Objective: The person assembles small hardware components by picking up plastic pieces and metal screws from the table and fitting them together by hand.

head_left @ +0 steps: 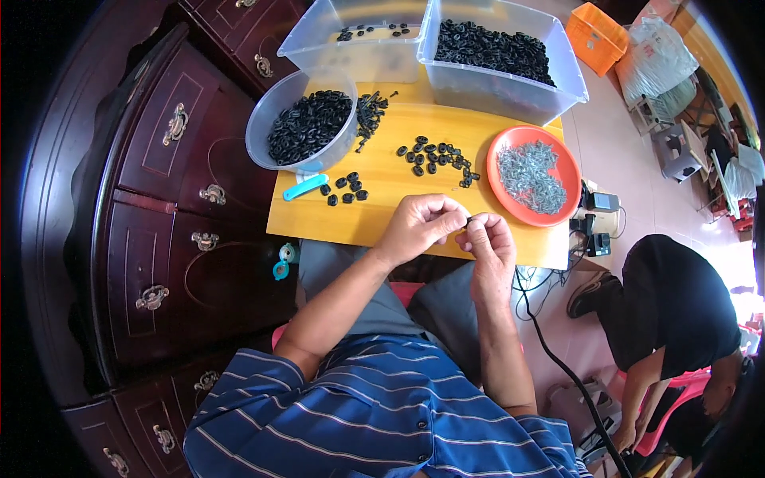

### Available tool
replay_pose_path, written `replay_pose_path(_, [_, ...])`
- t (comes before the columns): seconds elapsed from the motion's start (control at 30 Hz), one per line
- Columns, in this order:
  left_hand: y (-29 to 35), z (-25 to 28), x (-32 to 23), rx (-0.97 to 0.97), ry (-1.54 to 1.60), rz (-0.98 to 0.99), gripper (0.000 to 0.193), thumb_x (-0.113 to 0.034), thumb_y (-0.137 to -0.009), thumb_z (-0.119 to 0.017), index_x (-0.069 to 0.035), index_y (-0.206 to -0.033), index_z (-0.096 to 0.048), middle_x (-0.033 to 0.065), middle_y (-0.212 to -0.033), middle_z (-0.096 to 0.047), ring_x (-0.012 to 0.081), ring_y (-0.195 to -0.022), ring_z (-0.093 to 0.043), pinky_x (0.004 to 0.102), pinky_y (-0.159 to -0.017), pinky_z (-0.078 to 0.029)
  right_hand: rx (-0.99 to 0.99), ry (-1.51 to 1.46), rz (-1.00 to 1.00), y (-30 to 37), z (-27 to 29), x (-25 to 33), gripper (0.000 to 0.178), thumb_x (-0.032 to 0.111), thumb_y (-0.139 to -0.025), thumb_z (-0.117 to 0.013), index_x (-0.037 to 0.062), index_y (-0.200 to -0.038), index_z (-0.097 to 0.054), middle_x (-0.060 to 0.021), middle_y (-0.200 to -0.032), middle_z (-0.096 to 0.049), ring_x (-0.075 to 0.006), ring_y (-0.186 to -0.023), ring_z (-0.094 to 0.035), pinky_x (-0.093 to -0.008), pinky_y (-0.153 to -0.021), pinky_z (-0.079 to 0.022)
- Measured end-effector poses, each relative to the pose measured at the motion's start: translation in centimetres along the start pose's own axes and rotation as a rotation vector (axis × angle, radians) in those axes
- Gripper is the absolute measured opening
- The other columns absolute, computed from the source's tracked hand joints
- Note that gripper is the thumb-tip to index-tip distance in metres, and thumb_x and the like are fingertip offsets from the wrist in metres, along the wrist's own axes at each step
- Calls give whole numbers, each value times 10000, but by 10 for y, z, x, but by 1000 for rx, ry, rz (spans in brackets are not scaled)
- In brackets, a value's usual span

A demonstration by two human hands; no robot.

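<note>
Above the front edge of the yellow table [358, 223], my two hands meet fingertip to fingertip. My left hand [422, 227] and my right hand [490, 243] are both closed in a pinch on one small black part [468, 221], mostly hidden by the fingers. Just beyond them lies a loose group of small black oval parts [431, 168]. A red-orange plate [494, 179] heaped with thin silvery metal pieces [532, 177] sits to the right. Left of my hands are several more black oval parts [347, 187] and a turquoise-handled tool [305, 187].
A round clear tub [259, 135] of black parts stands at the left, dark pieces [370, 115] beside it. Two clear bins [502, 89] [358, 60] line the back. Dark wooden drawers [159, 191] flank the left. A cable [558, 358] hangs right; another person [677, 303] bends beyond it.
</note>
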State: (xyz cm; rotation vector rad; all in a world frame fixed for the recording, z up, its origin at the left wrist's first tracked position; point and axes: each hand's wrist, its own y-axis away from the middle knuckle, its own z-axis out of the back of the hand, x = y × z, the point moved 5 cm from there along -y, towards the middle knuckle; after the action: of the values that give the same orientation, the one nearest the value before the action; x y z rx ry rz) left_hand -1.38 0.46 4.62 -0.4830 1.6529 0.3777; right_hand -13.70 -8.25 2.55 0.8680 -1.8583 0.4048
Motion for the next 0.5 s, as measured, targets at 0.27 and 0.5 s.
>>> replay_pose_path(0.27, [-39,13,21,-271,-835,-270,121,-155,-853,-718,-49,-910,-713,104,-844,-703,260,-666,-672,389,-629,-539,-88,-65,-24,-3,8,10,113,210,-1045,-601,103,-1016,-581,-36,-979,-659,-81,-756,-589,-226,-710,-459])
replay_pose_path(0.5, [-47,9,29,-223,-1046,-250,153,-211,-918,-647,-67,-865,-663,109,-840,-673,326,-764,-686,464,-660,-542,-63,-104,-12,-4,7,8,71,131,-1032,-605,63,-1048,-593,-44,-948,-669,-82,-751,-597,-230,-726,-471])
